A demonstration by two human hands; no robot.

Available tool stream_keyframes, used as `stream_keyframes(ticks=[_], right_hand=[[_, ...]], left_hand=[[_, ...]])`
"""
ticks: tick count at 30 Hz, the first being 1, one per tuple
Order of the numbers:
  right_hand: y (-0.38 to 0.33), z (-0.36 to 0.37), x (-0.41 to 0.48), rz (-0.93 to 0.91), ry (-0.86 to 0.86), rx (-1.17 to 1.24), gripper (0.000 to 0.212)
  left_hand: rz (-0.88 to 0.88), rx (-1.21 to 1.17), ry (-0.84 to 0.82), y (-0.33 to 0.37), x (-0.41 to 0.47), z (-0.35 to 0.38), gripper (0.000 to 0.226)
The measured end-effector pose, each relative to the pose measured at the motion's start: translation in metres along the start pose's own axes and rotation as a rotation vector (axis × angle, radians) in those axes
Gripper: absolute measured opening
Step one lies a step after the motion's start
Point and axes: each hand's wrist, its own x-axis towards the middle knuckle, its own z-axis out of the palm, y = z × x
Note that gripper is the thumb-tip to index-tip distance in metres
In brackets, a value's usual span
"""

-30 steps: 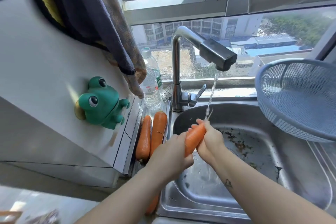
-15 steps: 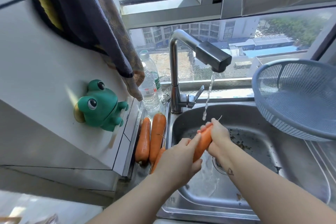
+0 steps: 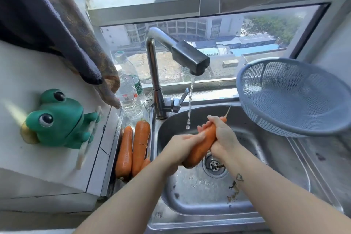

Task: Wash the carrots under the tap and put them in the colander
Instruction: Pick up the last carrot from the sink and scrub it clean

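Note:
Both my hands hold one orange carrot (image 3: 201,144) over the steel sink (image 3: 266,157), just right of the thin water stream from the tap (image 3: 190,59). My left hand (image 3: 180,148) grips its thick lower end. My right hand (image 3: 222,137) wraps its thinner upper part, with the root tip sticking out above. Three more carrots (image 3: 140,144) lie on the ledge left of the sink. The blue colander (image 3: 296,99) sits tilted at the sink's right rim, with nothing in it.
A green frog holder (image 3: 57,119) hangs on the white wall at left. Two plastic water bottles (image 3: 129,93) stand behind the carrots. A dark towel (image 3: 62,24) hangs above. The drain (image 3: 214,165) lies below the hands. Bits of dirt lie in the basin.
The carrot and both hands have shifted right, out of the water stream and lower toward the drain. The view has tilted down a little.

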Motion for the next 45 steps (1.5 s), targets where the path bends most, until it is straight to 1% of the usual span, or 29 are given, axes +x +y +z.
stream_keyframes(ticks=[2,5,7,9,11,13,15,17,19,20,22,23,25,26,27,28,29,30,32,34,35,36,37,38,39,40,42,44,45], right_hand=[[-0.007,0.0,0.003,-0.061,0.004,-0.004,0.017],[-0.014,0.004,0.005,-0.129,0.016,0.064,0.015],[-0.014,0.009,0.004,-0.161,0.016,0.049,0.014],[-0.009,0.011,0.002,-0.188,0.025,0.019,0.015],[-0.005,0.014,-0.002,-0.198,0.032,0.002,0.016],[0.002,0.015,-0.005,-0.21,0.043,-0.02,0.017],[0.009,0.017,-0.009,-0.249,0.053,-0.075,0.02],[0.014,0.019,-0.009,-0.282,0.068,-0.137,0.024],[0.013,0.018,-0.01,-0.285,0.084,-0.153,0.025],[0.01,0.017,-0.009,-0.285,0.085,-0.142,0.025],[0.001,0.015,-0.01,-0.27,0.08,-0.105,0.024],[-0.003,0.012,-0.01,-0.231,0.068,-0.095,0.023],[-0.01,0.005,-0.01,-0.074,0.006,-0.139,0.029],[-0.014,0.0,-0.012,0.015,-0.039,-0.225,0.034],[-0.019,-0.006,-0.017,0.092,-0.076,-0.394,0.038],[-0.025,-0.012,-0.022,0.138,-0.111,-0.636,0.04],[-0.032,-0.018,-0.027,0.131,-0.145,-0.895,0.04],[-0.039,-0.022,-0.032,0.062,-0.174,-1.131,0.036],[-0.053,-0.023,-0.037,-0.216,-0.183,-1.495,0.028],[-0.059,-0.017,-0.039,-0.537,-0.174,-1.726,0.018],[-0.058,-0.013,-0.039,-0.635,-0.215,-1.797,0.017],[-0.055,-0.01,-0.036,-0.677,-0.275,-1.897,0.028],[-0.052,-0.01,-0.03,-0.676,-0.338,-2.013,0.041],[-0.05,-0.009,-0.025,-0.623,-0.39,-2.083,0.05],[-0.048,-0.009,-0.021,-0.53,-0.446,-2.088,0.05],[-0.047,-0.008,-0.018,-0.399,-0.509,-2.018,0.043],[-0.042,-0.004,-0.015,-0.155,-0.599,-1.779,0.026],[-0.036,0.0,-0.017,0.014,-0.598,-1.598,0.022],[-0.033,0.001,-0.019,0.07,-0.579,-1.554,0.021]], left_hand=[[-0.127,-0.231,-0.06,0.006,0.002,0.0,0.039],[-0.283,-0.696,-0.021,0.008,0.0,0.002,0.03],[-0.293,-0.917,0.03,0.007,0.0,0.005,0.029],[-0.29,-1.014,0.145,0.005,-0.001,0.011,0.026],[-0.26,-0.938,0.293,-0.002,0.005,0.016,0.027],[-0.213,-0.867,0.414,-0.008,0.009,0.021,0.044],[-0.197,-0.886,0.51,-0.011,0.009,0.027,0.063],[-0.18,-0.938,0.548,-0.01,0.007,0.032,0.077],[-0.138,-0.946,0.495,-0.012,0.007,0.034,0.082],[-0.111,-0.921,0.436,-0.013,0.007,0.033,0.079],[-0.052,-0.8,0.303,-0.014,0.006,0.026,0.063],[-0.019,-0.72,0.253,-0.015,0.005,0.021,0.056],[0.039,-0.589,0.204,-0.017,0.006,0.009,0.049],[0.055,-0.546,0.192,-0.017,0.006,0.001,0.049],[0.065,-0.511,0.185,-0.019,0.007,-0.006,0.049],[0.075,-0.471,0.18,-0.02,0.008,-0.014,0.05],[0.088,-0.416,0.176,-0.021,0.01,-0.021,0.051],[0.106,-0.345,0.169,-0.023,0.011,-0.027,0.053],[0.143,-0.202,0.152,-0.022,0.013,-0.036,0.056],[0.175,-0.114,0.112,-0.018,0.015,-0.041,0.059],[0.191,-0.09,0.081,-0.015,0.014,-0.041,0.062],[0.204,-0.068,0.046,-0.012,0.014,-0.041,0.067],[0.215,-0.051,0.012,-0.01,0.013,-0.04,0.072],[0.227,-0.042,-0.013,-0.008,0.012,-0.039,0.075],[0.234,-0.049,-0.024,-0.007,0.011,-0.038,0.077],[0.237,-0.083,-0.018,-0.006,0.011,-0.037,0.077],[0.229,-0.241,0.041,-0.005,0.013,-0.032,0.075],[0.203,-0.416,0.092,-0.01,0.015,-0.024,0.076],[0.184,-0.471,0.097,-0.013,0.016,-0.018,0.081]])
